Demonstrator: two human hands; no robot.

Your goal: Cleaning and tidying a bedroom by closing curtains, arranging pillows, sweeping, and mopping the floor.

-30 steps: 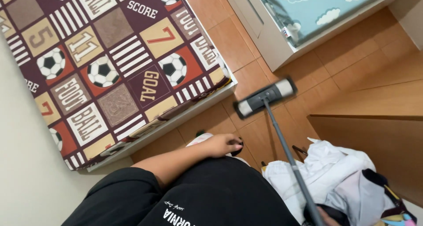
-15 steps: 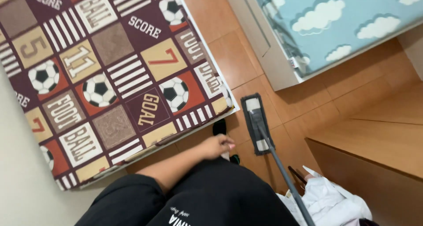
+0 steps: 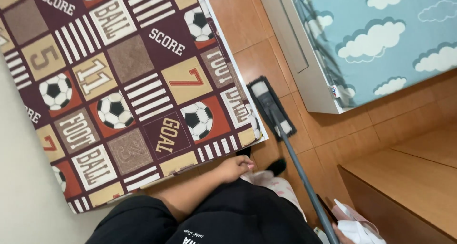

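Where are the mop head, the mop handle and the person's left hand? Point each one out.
mop head [image 3: 272, 108], head view, middle of the flat dark pad
mop handle [image 3: 304, 182], head view, midway along the grey pole
left hand [image 3: 234, 168], head view, back of the hand

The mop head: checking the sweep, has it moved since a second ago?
Yes. The mop head has swung from crosswise to lengthwise and slid closer to the patterned mattress corner.

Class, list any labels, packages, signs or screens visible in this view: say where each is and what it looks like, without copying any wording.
Label: small white tag with blue and red marks, on the corner of the cloud-print mattress, above the mop head.
No packages, signs or screens show.
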